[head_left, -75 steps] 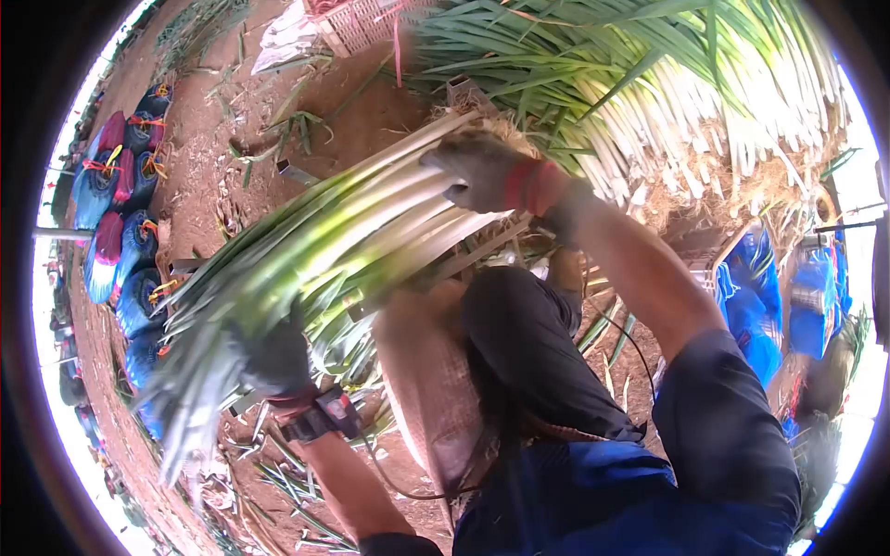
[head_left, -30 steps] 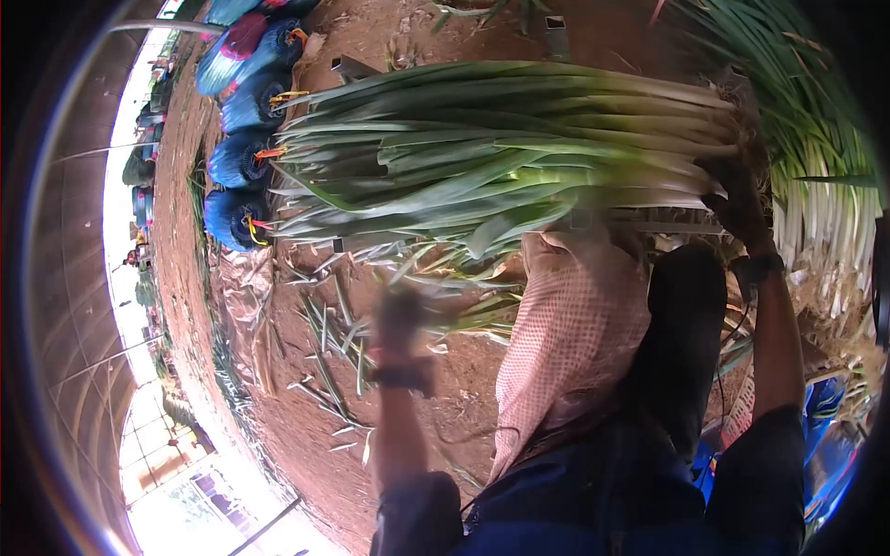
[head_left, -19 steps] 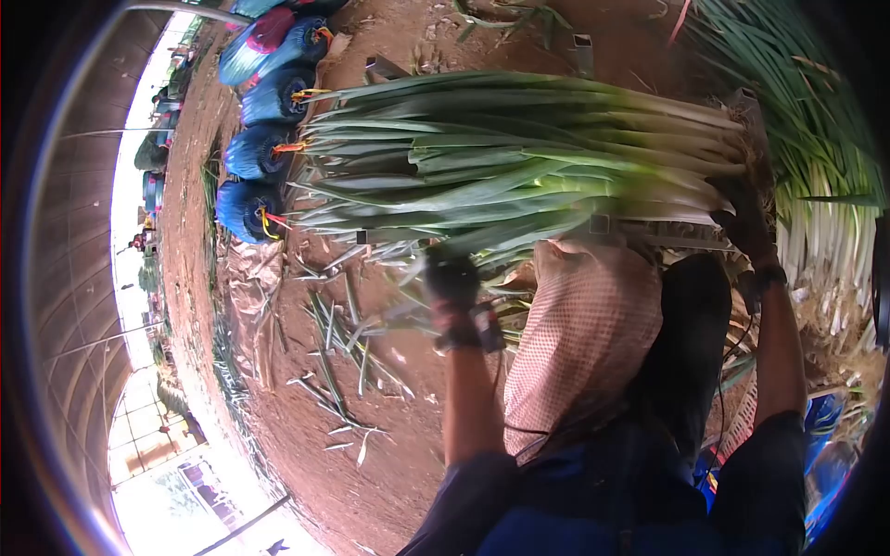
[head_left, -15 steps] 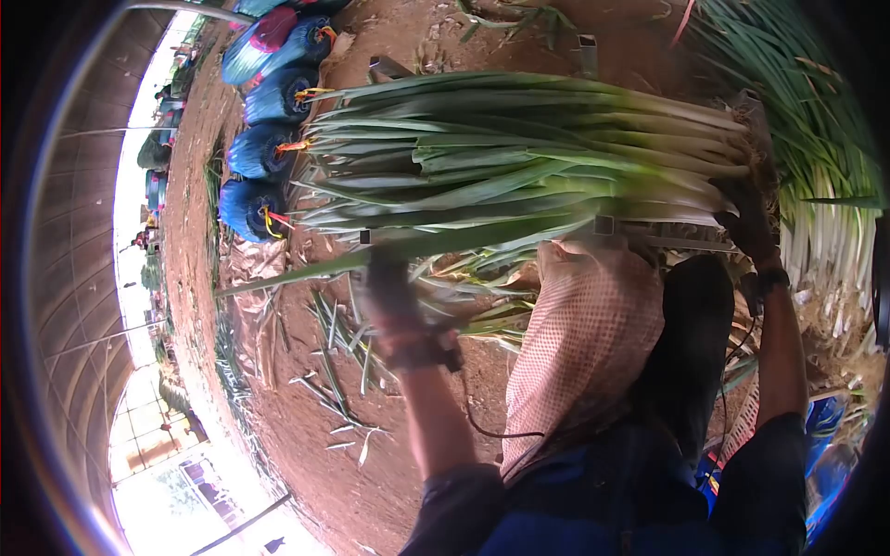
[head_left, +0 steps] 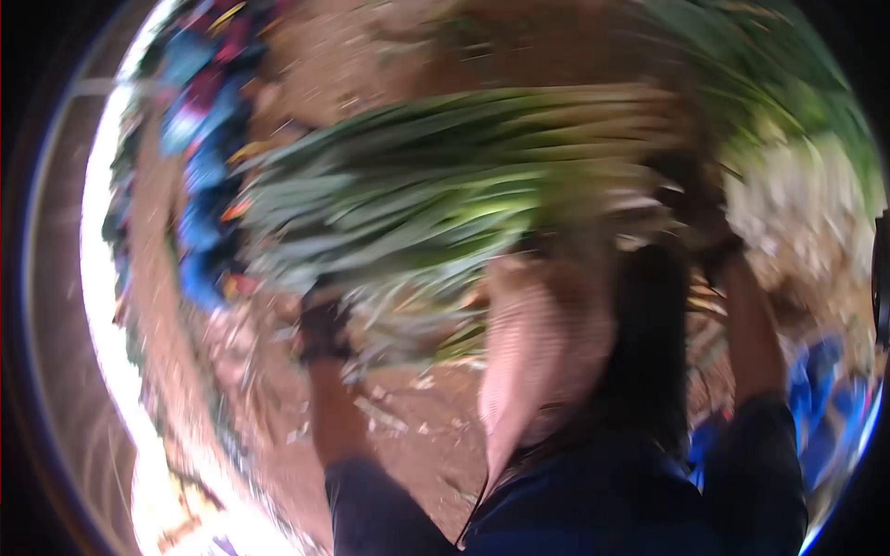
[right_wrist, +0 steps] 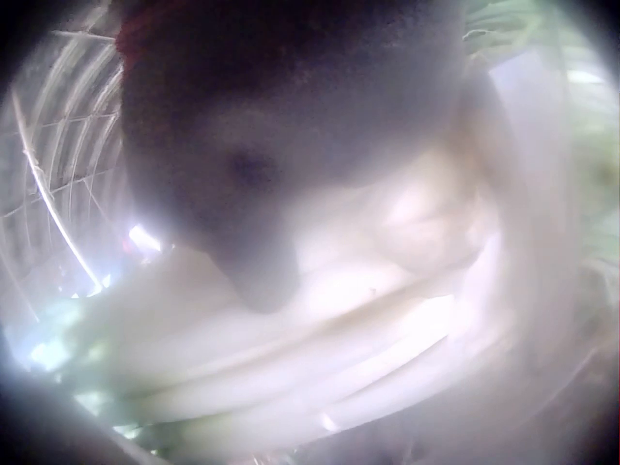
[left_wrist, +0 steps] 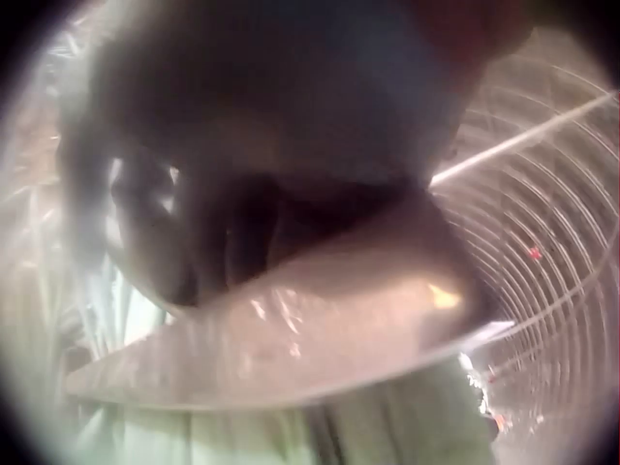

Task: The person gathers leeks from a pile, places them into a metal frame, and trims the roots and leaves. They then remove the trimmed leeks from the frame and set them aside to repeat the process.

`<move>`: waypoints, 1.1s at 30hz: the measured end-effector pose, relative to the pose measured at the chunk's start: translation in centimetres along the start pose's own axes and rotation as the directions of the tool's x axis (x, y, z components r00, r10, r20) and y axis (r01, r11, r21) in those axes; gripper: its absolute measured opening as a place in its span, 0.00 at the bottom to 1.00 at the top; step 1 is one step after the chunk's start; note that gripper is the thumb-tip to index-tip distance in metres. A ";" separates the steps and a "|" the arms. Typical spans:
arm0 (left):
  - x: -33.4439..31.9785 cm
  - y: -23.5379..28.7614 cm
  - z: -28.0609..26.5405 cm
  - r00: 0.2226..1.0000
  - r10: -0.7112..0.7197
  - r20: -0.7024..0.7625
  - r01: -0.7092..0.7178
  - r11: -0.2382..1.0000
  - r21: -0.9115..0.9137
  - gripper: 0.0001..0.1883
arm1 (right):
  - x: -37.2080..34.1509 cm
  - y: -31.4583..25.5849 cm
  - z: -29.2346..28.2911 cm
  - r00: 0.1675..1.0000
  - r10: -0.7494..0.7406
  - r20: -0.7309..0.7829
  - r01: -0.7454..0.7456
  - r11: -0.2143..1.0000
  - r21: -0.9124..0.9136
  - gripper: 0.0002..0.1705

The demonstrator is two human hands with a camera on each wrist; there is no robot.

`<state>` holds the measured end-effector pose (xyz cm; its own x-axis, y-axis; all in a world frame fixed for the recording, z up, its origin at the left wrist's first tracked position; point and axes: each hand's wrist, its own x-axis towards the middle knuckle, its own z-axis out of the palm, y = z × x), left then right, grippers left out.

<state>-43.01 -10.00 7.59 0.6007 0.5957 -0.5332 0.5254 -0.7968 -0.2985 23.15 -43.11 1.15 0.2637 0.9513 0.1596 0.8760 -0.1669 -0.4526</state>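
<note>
Tunnel wall (head_left: 56, 213), far left: curved, greyish, crossed by thin arched ribs, which show more plainly in both wrist views. Soil (head_left: 417, 398): bare, reddish brown, strewn with leaf scraps. Head view smeared by motion blur.

Sacks (head_left: 206, 199), left: rounded, stacked in a line, mostly blue with dark red patches and small orange and yellow bits along the right side.

Left hand (head_left: 324, 320): dark glove, below the leaf ends of the leeks, near their lower edge. Fingers look bent in the left wrist view, above a pale, glossy, tapering shape (left_wrist: 281, 339) of uncertain identity; whether the hand grasps it cannot be told.

Leeks (head_left: 408, 176), centre: one broad bundle lying crosswise between the hands. Leaves to the left, long, flat, strap-like, blue-green; shafts to the right, smooth, round, pale to white.

Cloth (head_left: 547, 343), below the bundle: pink, fine checked weave, draped over one leg. Trouser leg (head_left: 649, 343), just right of it: black, matte.

Right hand (head_left: 688, 195): dark glove, on the white end of the bundle, one digit laid against the shafts; whether the rest clasp them cannot be told.

Heap (head_left: 797, 199), far right: more leeks, white shafts, straw-coloured roots. Bags (head_left: 820, 371), lower right: blue, crumpled.
</note>
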 end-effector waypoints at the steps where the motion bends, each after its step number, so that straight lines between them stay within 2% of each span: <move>1: 1.3 1.2 1.1 0.959 -0.238 0.151 0.259 0.956 -0.137 0.17 | -0.7 -0.2 -0.5 1.000 0.002 -0.003 -0.002 1.000 -0.011 0.30; 2: 1.7 1.7 2.0 0.947 -0.309 0.087 0.319 0.936 -0.151 0.17 | -0.7 -0.6 -0.4 1.000 -0.009 -0.006 0.009 1.000 -0.014 0.30; 3: 0.0 -2.2 12.7 0.784 0.107 -0.612 0.058 0.968 0.244 0.19 | -0.6 -0.7 -0.5 1.000 -0.011 -0.011 0.011 1.000 -0.009 0.30; 4: -0.9 -1.0 10.5 0.872 -0.007 -0.489 0.106 0.979 0.176 0.18 | -0.5 -0.6 -0.4 1.000 -0.005 -0.012 0.005 1.000 0.004 0.30; 5: -2.0 0.1 8.2 0.930 -0.121 -0.348 0.174 0.977 0.126 0.16 | -0.3 -0.2 -0.1 1.000 -0.008 -0.016 0.009 1.000 0.021 0.29; 6: -1.7 0.7 6.0 0.770 0.101 -0.629 0.015 0.984 0.176 0.16 | 0.2 -0.2 0.2 1.000 -0.016 -0.026 0.017 0.999 0.043 0.29; 7: -1.5 1.3 3.9 0.493 0.308 -0.814 -0.074 0.947 0.313 0.17 | 0.5 0.1 0.4 0.999 -0.020 -0.036 0.023 0.998 0.064 0.29; 8: -1.0 6.5 -3.3 0.614 0.097 -0.784 -0.217 0.975 -0.049 0.15 | 0.9 0.3 0.4 1.000 -0.008 -0.027 0.010 0.998 0.065 0.28; 9: -0.7 11.7 -10.5 0.702 -0.133 -0.700 -0.326 0.813 -0.483 0.13 | 1.0 0.0 0.6 1.000 0.013 -0.007 -0.012 0.998 0.064 0.28; 10: -0.3 16.9 -17.6 0.741 -0.342 -0.578 -0.346 0.544 -0.765 0.10 | 1.5 -1.0 -0.2 0.996 0.069 0.060 -0.070 0.997 0.021 0.29; 12: 5.3 22.2 -25.8 0.667 -0.141 -0.732 -0.442 0.716 -0.541 0.06 | 2.0 -2.3 -1.7 0.982 0.134 0.135 -0.132 0.991 -0.022 0.29; 13: 8.8 23.9 -27.2 0.658 -0.064 -0.751 -0.489 0.722 -0.490 0.06 | 1.9 -2.4 -2.1 0.980 0.142 0.142 -0.141 0.990 -0.015 0.29; 14: 12.1 24.8 -26.9 0.646 0.015 -0.763 -0.533 0.724 -0.438 0.06 | 1.6 -2.5 -2.1 0.977 0.150 0.151 -0.151 0.988 -0.004 0.29; 16: 18.0 25.1 -23.6 0.699 0.187 -0.690 -0.463 0.854 -0.236 0.06 | 0.4 -2.6 -1.3 0.983 0.163 0.089 -0.166 0.986 0.026 0.29; 17: 18.6 26.3 -23.0 0.668 0.155 -0.728 -0.417 0.888 -0.193 0.06 | 0.4 -2.5 -1.1 0.985 0.153 0.075 -0.156 0.987 0.043 0.30; 18: 19.5 26.2 -21.6 0.705 0.174 -0.688 -0.369 0.918 -0.146 0.07 | 0.6 -2.2 -1.2 0.988 0.140 0.062 -0.144 0.988 0.058 0.30; 19: 19.9 25.9 -20.6 0.770 0.143 -0.622 -0.283 0.950 -0.131 0.08 | 1.2 -1.9 -1.6 0.982 0.116 0.151 -0.126 0.990 0.058 0.30; 20: 20.2 26.2 -20.8 0.818 0.092 -0.567 -0.188 0.975 -0.114 0.10 | 1.7 -1.4 -1.5 0.988 0.105 0.111 -0.116 0.987 0.107 0.30; 22: 19.8 26.0 -20.7 0.822 0.063 -0.565 -0.166 0.977 -0.133 0.11 | 1.8 -0.6 -1.0 0.995 0.095 0.025 -0.098 0.976 0.195 0.31; 23: 20.0 26.1 -20.6 0.826 0.053 -0.561 -0.160 0.977 -0.143 0.12 | 0.8 -0.6 -2.7 0.978 0.116 -0.175 -0.046 0.931 0.362 0.28; 25: 19.6 26.9 -21.4 0.823 0.027 -0.568 -0.125 0.983 -0.135 0.13 | -2.0 1.6 -7.6 0.896 0.370 -0.247 -0.199 0.830 0.521 0.22; 26: 19.5 27.2 -21.4 0.823 0.014 -0.568 -0.107 0.986 -0.130 0.14 | -4.0 5.4 -6.7 0.781 0.502 -0.371 -0.310 0.828 0.467 0.20; 27: 19.9 26.7 -20.5 0.812 0.010 -0.584 -0.113 0.984 -0.141 0.15 | -6.0 9.2 -5.8 0.631 0.611 -0.479 -0.425 0.788 0.445 0.19; 28: 20.0 26.7 -20.2 0.806 0.005 -0.592 -0.114 0.983 -0.147 0.15 | -8.5 13.8 -4.4 0.573 0.630 -0.524 -0.602 0.758 0.253 0.21; 29: 19.9 26.7 -20.2 0.801 -0.003 -0.598 -0.112 0.982 -0.154 0.15 | -11.1 17.2 -3.7 0.545 0.685 -0.484 -0.719 0.678 0.150 0.26; 30: 19.9 26.8 -20.4 0.796 -0.009 -0.606 -0.111 0.981 -0.161 0.15 | -13.2 20.0 -2.1 0.533 0.675 -0.510 -0.819 0.562 -0.114 0.31; 31: 19.8 27.2 -20.8 0.791 -0.023 -0.611 -0.104 0.980 -0.171 0.14 | -14.6 22.2 -1.1 0.454 0.777 -0.435 -0.891 0.409 -0.199 0.34; 32: 20.0 27.1 -20.4 0.781 -0.033 -0.623 -0.094 0.981 -0.169 0.14 | -15.6 24.1 -0.5 0.386 0.859 -0.337 -0.922 0.346 -0.173 0.36; 33: 20.1 26.8 -20.0 0.771 -0.042 -0.635 -0.084 0.982 -0.167 0.14 | -16.7 24.6 1.1 0.393 0.838 -0.378 -0.919 0.341 -0.199 0.36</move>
<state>-4.81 -17.32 4.70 0.8237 0.5573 0.1040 0.5666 -0.8158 -0.1161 39.88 -62.88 -13.60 0.9906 0.1358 0.0146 0.1366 -0.9825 -0.1263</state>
